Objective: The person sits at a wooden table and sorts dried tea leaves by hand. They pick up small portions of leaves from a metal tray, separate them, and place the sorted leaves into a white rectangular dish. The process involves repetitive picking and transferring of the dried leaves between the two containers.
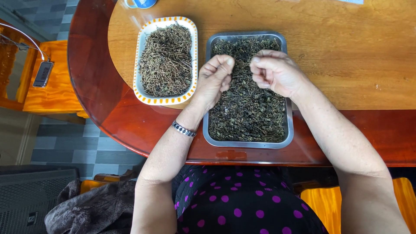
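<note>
Dried leaves (247,108) in the metal tray (289,130) look light and crumbly; left hand (215,78) and right hand (277,71) pinch small bits gently.

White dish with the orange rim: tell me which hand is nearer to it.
Left. The left hand hovers over the metal tray's left edge, right beside the white dish. The right hand is over the tray's right half, farther from the dish.
</note>
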